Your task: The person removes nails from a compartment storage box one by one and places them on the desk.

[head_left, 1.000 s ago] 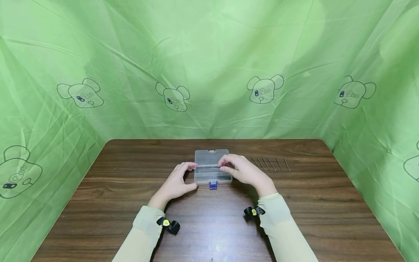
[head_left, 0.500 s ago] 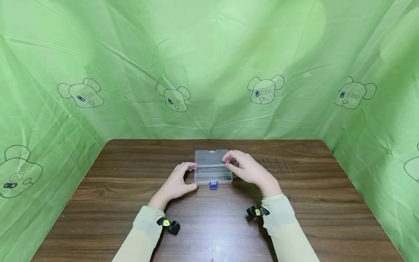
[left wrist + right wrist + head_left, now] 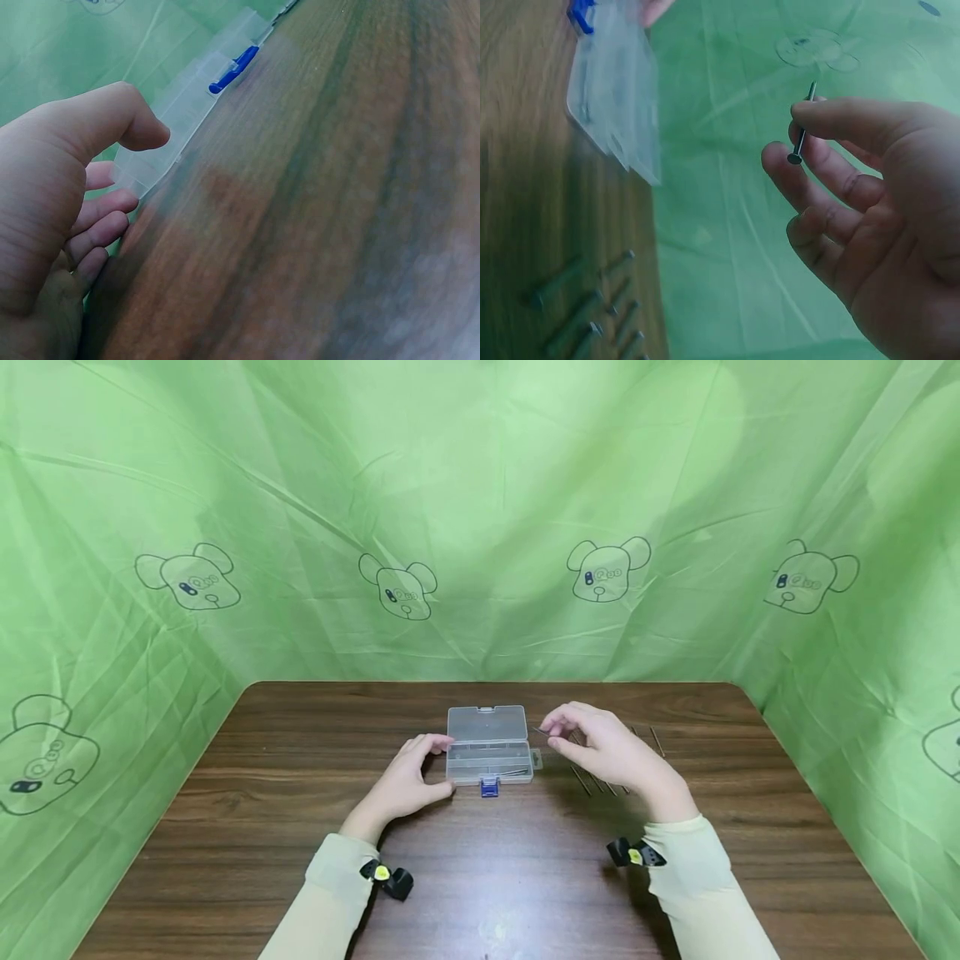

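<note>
A clear plastic compartment box [image 3: 467,769] lies on the table with its lid [image 3: 487,724] folded back. Thumb and fingers of my left hand [image 3: 401,782] hold the box at its left end, thumb by the front corner and fingers farther back. A few thin nails [image 3: 514,772] show in its front compartment. Right of the box, my right hand [image 3: 603,747] is raised and pinches one nail [image 3: 801,136] between thumb and fingers, flat head toward the wrist camera. Other nails [image 3: 619,264] lie on the tabletop below it, some hidden by the hand in the head view.
A blue latch [image 3: 490,788] sticks out at the box's front, and a small clear tab [image 3: 537,759] at its right end. One nail [image 3: 657,742] lies right of my right hand. Green cloth [image 3: 480,643] hangs behind the brown wooden table [image 3: 300,827].
My right hand has moved right, from over the box to beside it, with the nail now plainly visible at its fingertips. My left hand stays at the box's left end.
</note>
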### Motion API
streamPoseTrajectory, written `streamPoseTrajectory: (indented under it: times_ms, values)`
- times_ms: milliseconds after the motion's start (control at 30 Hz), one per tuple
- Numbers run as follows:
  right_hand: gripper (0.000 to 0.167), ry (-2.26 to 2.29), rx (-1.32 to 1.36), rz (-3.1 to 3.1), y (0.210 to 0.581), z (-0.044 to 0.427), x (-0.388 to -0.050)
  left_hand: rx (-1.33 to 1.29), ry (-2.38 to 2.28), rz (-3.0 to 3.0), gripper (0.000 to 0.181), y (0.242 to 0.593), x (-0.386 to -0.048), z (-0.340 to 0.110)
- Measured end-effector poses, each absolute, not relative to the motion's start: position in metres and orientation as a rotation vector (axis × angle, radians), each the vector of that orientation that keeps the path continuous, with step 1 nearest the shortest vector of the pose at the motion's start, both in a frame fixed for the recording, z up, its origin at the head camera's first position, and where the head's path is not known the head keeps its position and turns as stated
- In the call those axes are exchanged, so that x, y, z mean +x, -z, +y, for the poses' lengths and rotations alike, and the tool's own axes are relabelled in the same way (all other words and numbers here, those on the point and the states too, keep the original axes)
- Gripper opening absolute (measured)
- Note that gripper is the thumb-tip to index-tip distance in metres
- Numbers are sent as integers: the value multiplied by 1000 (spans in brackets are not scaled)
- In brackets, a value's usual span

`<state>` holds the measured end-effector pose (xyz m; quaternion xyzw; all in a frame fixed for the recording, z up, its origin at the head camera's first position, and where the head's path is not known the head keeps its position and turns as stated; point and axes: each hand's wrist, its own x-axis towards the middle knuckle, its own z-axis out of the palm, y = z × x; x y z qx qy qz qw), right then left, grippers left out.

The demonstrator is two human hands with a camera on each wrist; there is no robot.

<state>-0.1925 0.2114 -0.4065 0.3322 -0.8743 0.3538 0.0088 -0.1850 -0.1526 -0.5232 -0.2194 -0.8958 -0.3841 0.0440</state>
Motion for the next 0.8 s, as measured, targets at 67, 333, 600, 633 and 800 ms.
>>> streamPoseTrajectory:
  times_ms: [67, 333, 600, 633, 800]
  values:
    - [18, -1089, 1016, -2721, 405, 221, -190, -668, 1174, -2742, 68, 524, -185, -153]
    - [15, -1046, 937, -2704, 406, 260, -182, -658, 1177, -2762, 69, 523, -184, -151]
    - [13, -1053, 757, -2837, 422, 302, -187, -670, 1170, -2743, 69, 524, -186, -153]
    - [13, -1057, 730, -2868, 424, 306, -188, -671, 1170, -2742, 69, 524, -186, -153]
    - [13, -1062, 635, -2953, 435, 324, -193, -670, 1171, -2742, 69, 526, -186, -154]
